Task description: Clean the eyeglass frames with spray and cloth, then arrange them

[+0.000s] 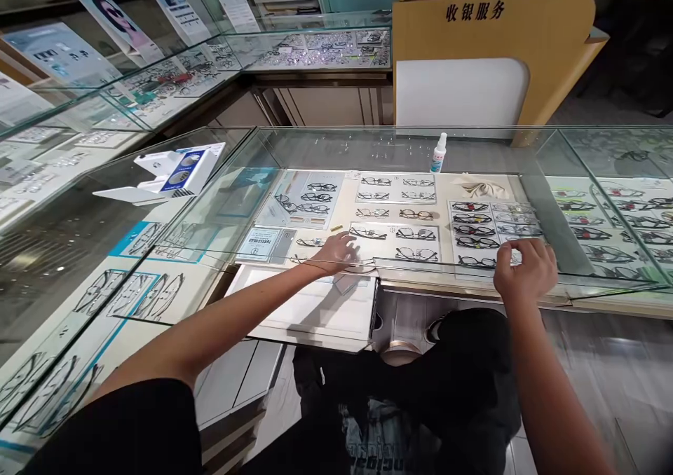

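My left hand [339,252] reaches in at the near side of the glass display case [336,149], over a pulled-out white drawer [310,314]. Its fingers are apart and slightly bent, beside a pair of dark-framed glasses [368,232]; I make out nothing held in them. Another pair of glasses [311,242] lies just left of these fingers. My right hand [527,270] is at the case's front edge, fingers curled in toward the thumb. What they hold, if anything, is hidden. Below and behind it are rows of glasses [476,242] on a white tray.
A white spray bottle [438,154] stands on the glass top, with an opened white and blue box [184,170] to the left. A beige cloth [481,188] lies near the tray. Beyond is a wooden cashier counter [552,47]. More glasses cases [120,300] flank the left.
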Motion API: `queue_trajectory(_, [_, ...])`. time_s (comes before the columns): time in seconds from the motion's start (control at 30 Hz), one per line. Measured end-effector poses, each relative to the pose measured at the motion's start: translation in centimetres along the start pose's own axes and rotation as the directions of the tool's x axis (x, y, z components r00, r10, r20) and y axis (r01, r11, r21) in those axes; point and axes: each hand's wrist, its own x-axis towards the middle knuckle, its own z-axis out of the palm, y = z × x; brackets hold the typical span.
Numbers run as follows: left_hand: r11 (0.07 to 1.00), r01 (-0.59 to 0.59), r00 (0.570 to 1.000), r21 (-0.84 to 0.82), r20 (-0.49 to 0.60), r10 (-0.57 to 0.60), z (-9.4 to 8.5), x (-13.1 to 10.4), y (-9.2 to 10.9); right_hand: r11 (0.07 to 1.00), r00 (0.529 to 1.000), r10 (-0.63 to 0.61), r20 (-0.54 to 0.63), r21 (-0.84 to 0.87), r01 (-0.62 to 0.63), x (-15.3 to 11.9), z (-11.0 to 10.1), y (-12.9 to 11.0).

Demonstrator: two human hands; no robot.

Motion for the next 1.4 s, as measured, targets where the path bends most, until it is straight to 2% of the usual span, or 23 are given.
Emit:
queue_trajectory(0.13, [0.949, 0.143, 0.99, -0.28, 0.022, -0.143, -2.5, -5.2, 0.1, 1.0, 1.0, 0.014, 0.021, 0.026, -0.014, -0.1, 0.0, 0.0])
queue_trajectory(0.23, [0.823, 0.253, 0.964, -0.509, 0.056, -0.262, -5.1, -9.0, 0.8, 1.0, 0.999, 0.023, 0.03, 0.018, -0.024, -0.1, 0.2, 0.3])
queue_trajectory(0.33, [0.698, 0.344, 0.926, -0.628, 0.105, -0.362, -8.2, -12.0, 2.4, 0.999, 0.999, 0.029, 0.028, 0.022, -0.029, -0.3, 0.5, 0.7])
queue_trajectory(0.4, [0.729, 0.343, 0.934, -0.592, 0.128, -0.335, -10.5, -13.6, 4.0, 0.999, 0.999, 0.03, 0.032, 0.034, -0.031, -0.4, 0.7, 0.9])
queue_trajectory(0.47, [0.841, 0.282, 0.959, -0.462, 0.17, -0.228, -13.1, -14.8, 6.1, 0.999, 0.999, 0.034, 0.026, 0.033, -0.034, -0.4, 0.9, 1.1])
queue_trajectory(0.5, [0.916, 0.193, 0.971, -0.351, 0.202, -0.127, -14.4, -15.2, 7.3, 0.999, 0.999, 0.034, 0.022, 0.029, -0.035, -0.5, 1.0, 1.2])
queue_trajectory(0.57, [0.994, 0.027, 0.972, -0.108, 0.234, -0.001, -17.4, -15.6, 9.8, 0.999, 0.999, 0.039, 0.009, 0.022, -0.039, -0.5, 1.2, 1.2])
queue_trajectory(0.63, [0.995, -0.104, 0.971, 0.005, 0.217, 0.1, -20.4, -15.3, 12.5, 0.999, 1.0, 0.029, 0.009, 0.026, -0.029, -0.4, 1.2, 1.3])
queue_trajectory(0.73, [0.989, -0.147, 0.983, -0.022, 0.105, 0.148, -24.7, -13.4, 16.3, 1.0, 1.0, 0.007, -0.005, 0.027, -0.007, -0.2, 1.2, 1.1])
queue_trajectory(0.83, [0.983, -0.133, 0.991, -0.13, -0.049, 0.127, -27.1, -9.9, 19.2, 1.0, 1.0, -0.007, -0.018, 0.013, 0.007, -0.1, 0.9, 0.8])
queue_trajectory(0.87, [0.975, -0.146, 0.986, -0.168, -0.1, 0.131, -27.1, -8.5, 19.9, 1.0, 1.0, -0.007, -0.019, 0.007, 0.007, -0.1, 0.8, 0.6])
queue_trajectory(0.93, [0.952, -0.197, 0.969, -0.235, -0.193, 0.153, -26.0, -5.4, 20.8, 1.0, 1.0, -0.003, -0.017, -0.005, 0.003, -0.1, 0.6, 0.3])
queue_trajectory(1.07, [0.915, -0.221, 0.923, -0.337, -0.376, 0.085, -21.0, -0.1, 21.1, 1.0, 1.0, -0.003, -0.003, -0.008, 0.003, -0.1, 0.5, 0.0])
queue_trajectory(1.17, [0.948, -0.195, 0.904, -0.25, -0.422, 0.074, -17.6, 1.7, 20.1, 1.0, 1.0, -0.004, 0.003, 0.007, 0.004, -0.1, 0.6, 0.1])
queue_trajectory(1.27, [0.981, -0.191, 0.901, -0.036, -0.404, 0.161, -15.9, 2.0, 18.8, 1.0, 1.0, 0.009, 0.016, 0.01, -0.009, -0.1, 0.8, 0.1])
queue_trajectory(1.4, [0.973, -0.164, 0.938, 0.161, -0.281, 0.205, -15.2, 1.9, 17.4, 1.0, 1.0, 0.02, 0.019, 0.015, -0.02, -0.2, 0.8, 0.0])
